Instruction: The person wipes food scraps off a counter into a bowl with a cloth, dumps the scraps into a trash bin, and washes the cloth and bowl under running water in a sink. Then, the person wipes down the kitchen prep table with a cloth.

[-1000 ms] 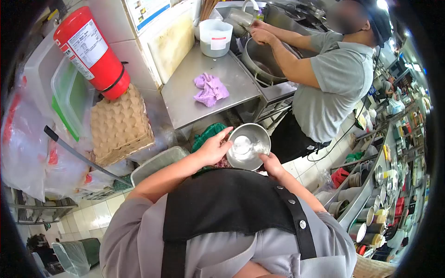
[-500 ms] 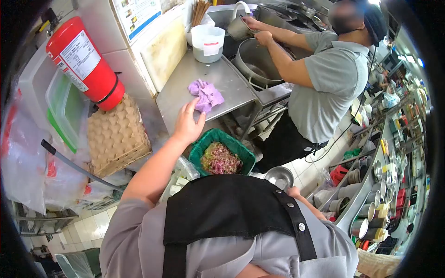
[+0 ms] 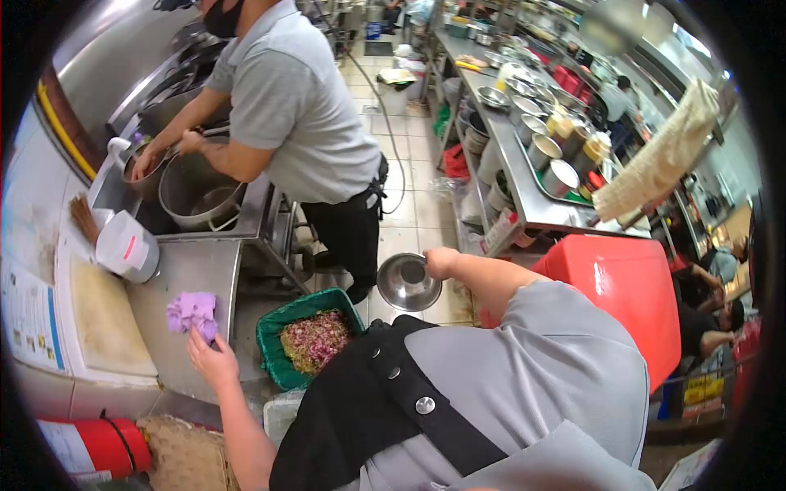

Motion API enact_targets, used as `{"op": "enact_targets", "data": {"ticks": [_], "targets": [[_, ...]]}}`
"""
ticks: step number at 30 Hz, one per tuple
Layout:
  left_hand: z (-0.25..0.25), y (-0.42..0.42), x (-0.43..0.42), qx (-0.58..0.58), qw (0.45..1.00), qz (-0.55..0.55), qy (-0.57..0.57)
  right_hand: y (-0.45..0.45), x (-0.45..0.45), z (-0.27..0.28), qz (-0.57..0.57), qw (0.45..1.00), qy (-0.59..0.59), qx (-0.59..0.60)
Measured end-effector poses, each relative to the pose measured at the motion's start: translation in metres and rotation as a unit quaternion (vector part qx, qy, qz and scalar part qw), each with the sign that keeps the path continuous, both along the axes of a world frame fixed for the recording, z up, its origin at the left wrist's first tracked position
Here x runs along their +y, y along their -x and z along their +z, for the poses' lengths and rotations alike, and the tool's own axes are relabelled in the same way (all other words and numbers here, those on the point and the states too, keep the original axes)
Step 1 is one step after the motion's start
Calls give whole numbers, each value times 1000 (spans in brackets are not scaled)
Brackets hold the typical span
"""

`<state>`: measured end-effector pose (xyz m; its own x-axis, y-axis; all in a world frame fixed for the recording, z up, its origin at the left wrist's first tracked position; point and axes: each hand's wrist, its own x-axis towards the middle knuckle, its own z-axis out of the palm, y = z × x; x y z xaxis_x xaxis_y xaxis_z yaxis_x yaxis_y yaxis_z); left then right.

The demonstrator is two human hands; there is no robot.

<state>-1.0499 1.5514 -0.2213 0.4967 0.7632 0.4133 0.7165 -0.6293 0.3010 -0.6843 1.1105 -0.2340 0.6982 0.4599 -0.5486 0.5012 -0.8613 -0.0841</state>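
My left hand (image 3: 213,360) touches the near edge of a crumpled purple cloth (image 3: 193,313) on the steel counter (image 3: 168,286); its fingertips are pressed to the cloth. My right hand (image 3: 442,263) grips the rim of a round metal bowl (image 3: 408,282), held out over the floor to the right. The bowl's shiny inside faces up. Between my hands stands a green-lined bin (image 3: 271,340) holding chopped reddish and pale scraps (image 3: 315,340).
A co-worker (image 3: 286,106) stands at the sink, hands near a large pot (image 3: 196,192). A white tub (image 3: 128,247) is on the counter. On the right are a red container (image 3: 614,286) and a shelved worktable (image 3: 524,176). A fire extinguisher (image 3: 98,448) lies lower left.
The view has swung to the right. My left hand has left the bowl, reached over to the purple cloth and made contact. My right hand has carried the bowl away to the right.
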Motion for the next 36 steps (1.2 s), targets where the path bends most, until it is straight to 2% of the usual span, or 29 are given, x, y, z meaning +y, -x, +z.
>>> {"op": "enact_targets", "data": {"ticks": [3, 7, 9, 11, 16, 19, 23, 28, 32, 36], "targets": [[0, 5, 1, -20, 999, -28, -6, 9, -19, 39, -31, 998, 2, -46], [-11, 11, 9, -75, 995, -59, 13, 43, -52, 125, -33, 991, 1, -127], [-3, 11, 4, -75, 996, -50, 17, 63, -74, 158, -53, 986, -28, -155], [-1, 11, 2, -80, 995, -55, -7, 76, -107, 173, -27, 974, -84, -208], [-7, 12, 5, -88, 993, -65, -39, 98, -180, 185, -30, 958, -119, -258], [-8, 9, 0, -71, 995, -59, -36, 108, -186, 189, -2, 967, -65, -248], [-7, 7, 0, -2, 999, -26, -40, 103, -191, 174, 20, 952, -155, -264], [9, 2, -6, 143, 988, 23, -45, 102, -188, 183, -70, 985, -94, -125], [18, 3, -20, 176, 981, 34, -69, 98, -190, 174, -64, 988, -99, -96], [9, 3, -18, 142, 985, 28, -93, 91, -192, 168, -65, 987, -117, -89]]}}
